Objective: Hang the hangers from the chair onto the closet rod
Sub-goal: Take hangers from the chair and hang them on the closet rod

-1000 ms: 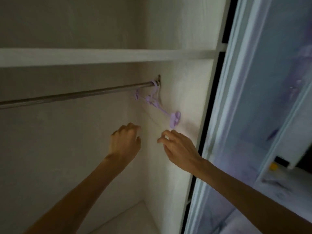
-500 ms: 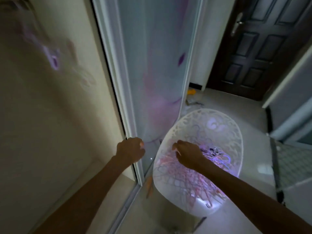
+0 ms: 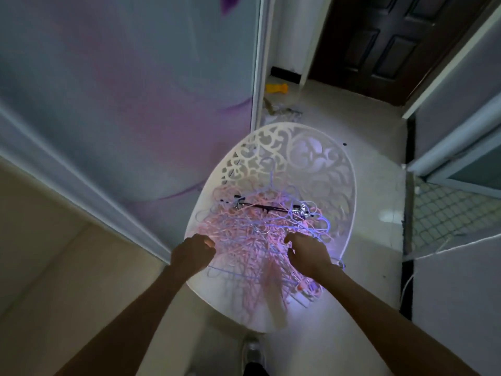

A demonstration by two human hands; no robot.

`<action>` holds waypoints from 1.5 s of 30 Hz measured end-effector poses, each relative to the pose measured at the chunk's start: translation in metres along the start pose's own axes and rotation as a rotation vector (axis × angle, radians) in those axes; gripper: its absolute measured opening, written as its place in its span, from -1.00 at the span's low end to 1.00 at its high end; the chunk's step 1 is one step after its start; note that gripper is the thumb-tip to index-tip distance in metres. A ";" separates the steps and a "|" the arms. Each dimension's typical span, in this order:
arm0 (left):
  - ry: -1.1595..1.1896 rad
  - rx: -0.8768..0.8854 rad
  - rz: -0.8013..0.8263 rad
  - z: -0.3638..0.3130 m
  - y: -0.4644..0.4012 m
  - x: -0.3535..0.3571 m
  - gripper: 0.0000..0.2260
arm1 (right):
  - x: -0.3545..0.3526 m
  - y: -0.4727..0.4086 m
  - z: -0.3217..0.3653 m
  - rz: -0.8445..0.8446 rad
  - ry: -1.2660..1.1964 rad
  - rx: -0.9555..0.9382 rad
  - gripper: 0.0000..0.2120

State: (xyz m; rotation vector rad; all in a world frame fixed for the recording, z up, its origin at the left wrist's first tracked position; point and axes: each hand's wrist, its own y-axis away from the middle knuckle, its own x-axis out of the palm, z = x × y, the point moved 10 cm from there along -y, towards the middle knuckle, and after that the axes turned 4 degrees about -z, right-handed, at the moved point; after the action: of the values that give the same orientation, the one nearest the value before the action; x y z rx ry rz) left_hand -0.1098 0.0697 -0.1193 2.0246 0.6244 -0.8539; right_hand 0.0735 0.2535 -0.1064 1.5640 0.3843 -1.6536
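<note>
**Pink and lilac wire heaped on the chair: barely started, by the look of it**

Far left and near: pale inner wall of the closet (image 3: 54, 240), bare in this view, with no rod in sight and so no count possible of anything already hung. Beside it, the sliding closet door (image 3: 135, 90), frosted, washed with purple flower shapes.

Left hand (image 3: 193, 255): clenched, knuckles up, at the near left edge of the pile, right above the bar of a lilac hanger. Impossible to tell whether closed on a wire or on nothing.

Centre: white openwork chair (image 3: 325, 164), seat loaded with a tangle of hangers (image 3: 252, 240), mostly pink, several lilac, hooks and shoulders interlocked. Across the far side of the heap, a black clip hanger (image 3: 265, 207) with a metal clip at each end. A great many left to move; judged from the heap alone, nearly the whole task ahead.

Right hand (image 3: 309, 253): fingers hooked downward onto the near right side of the pile, thumb turned inward, touching the wires. Grasp or mere contact, not clear.

Likely step in hand: choosing and freeing one hanger from the knot. Some risk of dragging neighbours along, given the snarl.

Right and far: pale tiled floor (image 3: 374, 185), a small yellow object (image 3: 276, 88) by the door track, a dark panelled door (image 3: 393, 44) beyond, and a patterned mat (image 3: 447, 213) at the right edge.
</note>
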 end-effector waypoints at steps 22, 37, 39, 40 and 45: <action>0.195 -0.245 -0.398 0.084 -0.085 0.082 -0.44 | 0.046 -0.132 -0.053 -0.408 0.149 -0.016 -0.20; 0.010 0.439 -0.275 -0.074 -0.137 0.083 -0.20 | 0.015 -0.107 -0.081 -0.573 -0.367 -0.019 -0.36; -0.046 0.500 -0.175 -0.092 -0.143 0.099 -0.10 | 0.015 -0.104 -0.077 -0.558 -0.347 -0.040 -0.30; -0.074 0.525 -0.134 -0.100 -0.143 0.106 -0.09 | 0.013 -0.102 -0.077 -0.551 -0.353 -0.039 -0.28; -0.067 0.606 -0.249 -0.126 -0.138 0.104 -0.43 | -0.003 -0.083 -0.079 -0.607 -0.621 0.020 -0.35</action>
State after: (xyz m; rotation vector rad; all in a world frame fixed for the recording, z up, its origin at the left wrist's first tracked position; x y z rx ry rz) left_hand -0.0935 0.2612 -0.2134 2.4689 0.6395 -1.3829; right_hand 0.0673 0.3619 -0.1433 0.9000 0.5332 -2.4998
